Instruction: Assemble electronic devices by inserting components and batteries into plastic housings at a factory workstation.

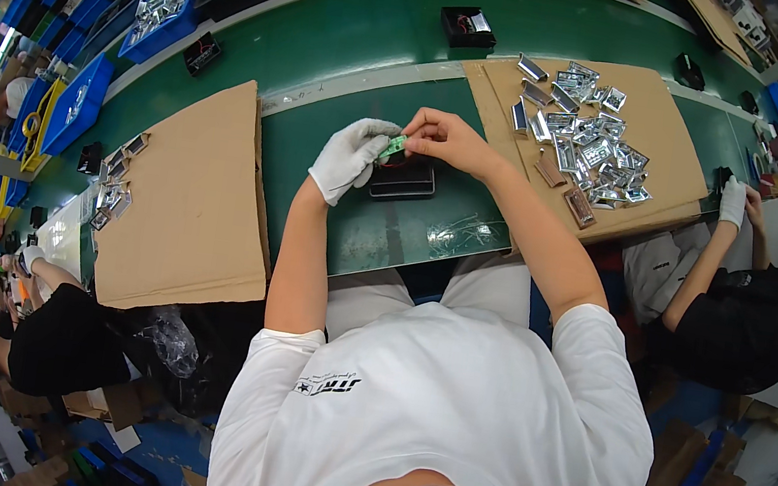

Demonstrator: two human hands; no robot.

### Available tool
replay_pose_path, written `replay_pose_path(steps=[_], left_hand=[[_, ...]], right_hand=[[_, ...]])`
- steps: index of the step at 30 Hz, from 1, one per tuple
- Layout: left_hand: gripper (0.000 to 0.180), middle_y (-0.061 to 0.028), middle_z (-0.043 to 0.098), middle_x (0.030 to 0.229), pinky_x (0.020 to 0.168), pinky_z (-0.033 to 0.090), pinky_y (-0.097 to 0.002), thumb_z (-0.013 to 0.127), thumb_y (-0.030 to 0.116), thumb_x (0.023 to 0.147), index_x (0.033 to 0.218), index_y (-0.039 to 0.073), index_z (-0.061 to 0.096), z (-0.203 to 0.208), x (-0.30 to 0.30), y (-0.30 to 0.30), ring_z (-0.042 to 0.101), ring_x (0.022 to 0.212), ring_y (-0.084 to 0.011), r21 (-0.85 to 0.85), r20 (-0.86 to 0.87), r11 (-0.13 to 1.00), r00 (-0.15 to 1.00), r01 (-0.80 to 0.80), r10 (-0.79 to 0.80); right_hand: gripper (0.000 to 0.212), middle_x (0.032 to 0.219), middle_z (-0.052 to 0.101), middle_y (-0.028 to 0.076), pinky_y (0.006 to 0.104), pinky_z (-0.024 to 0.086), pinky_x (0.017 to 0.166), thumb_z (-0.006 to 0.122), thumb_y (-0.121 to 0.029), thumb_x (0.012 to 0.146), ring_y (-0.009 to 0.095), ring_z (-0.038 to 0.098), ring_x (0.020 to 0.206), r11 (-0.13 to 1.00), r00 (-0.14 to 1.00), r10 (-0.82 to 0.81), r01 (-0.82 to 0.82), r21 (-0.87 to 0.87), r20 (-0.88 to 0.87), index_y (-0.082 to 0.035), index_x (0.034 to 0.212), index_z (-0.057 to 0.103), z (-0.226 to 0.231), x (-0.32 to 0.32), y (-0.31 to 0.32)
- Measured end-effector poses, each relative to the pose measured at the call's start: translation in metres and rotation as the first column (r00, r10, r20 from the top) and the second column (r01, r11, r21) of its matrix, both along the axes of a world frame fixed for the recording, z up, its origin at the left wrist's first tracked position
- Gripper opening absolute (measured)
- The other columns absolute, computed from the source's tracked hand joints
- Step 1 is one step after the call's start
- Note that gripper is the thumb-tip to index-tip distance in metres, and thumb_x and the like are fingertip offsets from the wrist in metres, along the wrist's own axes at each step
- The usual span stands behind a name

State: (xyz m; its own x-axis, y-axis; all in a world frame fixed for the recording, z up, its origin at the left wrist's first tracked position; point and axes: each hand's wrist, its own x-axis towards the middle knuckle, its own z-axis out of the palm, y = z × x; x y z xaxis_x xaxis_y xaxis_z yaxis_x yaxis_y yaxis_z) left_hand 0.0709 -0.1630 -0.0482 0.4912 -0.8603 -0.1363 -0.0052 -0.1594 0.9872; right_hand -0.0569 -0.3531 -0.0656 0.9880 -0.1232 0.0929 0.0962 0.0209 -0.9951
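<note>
Between my hands is a small green circuit board (391, 149), tilted above the green work surface. My left hand (353, 158), in a white glove, closes its fingers on the board's left end. My bare right hand (443, 141) pinches at the board's upper right end; whether it grips the board itself or something small on it I cannot make out. Just below both hands a black box-shaped housing (405, 181) rests on the table, its far part hidden by my fingers.
Shiny metal casings (592, 142) are heaped on a cardboard sheet (666, 113) at right. Another cardboard sheet (190, 205) lies left. A black box (468, 27) stands on the green conveyor (370, 27). Blue bins (157, 21) hold metal parts. Co-workers (737, 312) sit at both sides.
</note>
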Motion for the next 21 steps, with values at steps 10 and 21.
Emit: replay_pose_path(steps=[10,21], left_hand=[[0.043,-0.0105,0.071,0.106,0.079,0.053,-0.0311,0.067,0.022,0.092,0.132,0.007,0.059,0.014,-0.013,0.0,0.067,0.085,-0.0238,0.152,0.404,0.986,0.915,-0.062,-0.005],[0.065,-0.0123,0.071,0.119,0.086,0.054,-0.0375,0.073,0.036,0.086,0.142,0.012,0.052,0.034,-0.021,-0.005,0.069,0.098,-0.0319,0.565,0.563,0.824,0.712,0.041,-0.421]], right_hand=[[0.015,0.086,0.068,0.002,0.0228,0.048,0.079,0.074,-0.006,0.087,0.011,0.064,0.087,0.86,0.943,-0.333,0.314,-0.403,0.024,-0.006,0.102,0.07,-0.004,-0.025,0.03],[0.018,0.087,0.069,0.001,0.0211,0.045,0.076,0.074,-0.005,0.086,0.01,0.062,0.084,0.913,0.957,-0.284,0.289,-0.288,0.061,-0.007,0.103,0.071,-0.004,-0.027,0.026]])
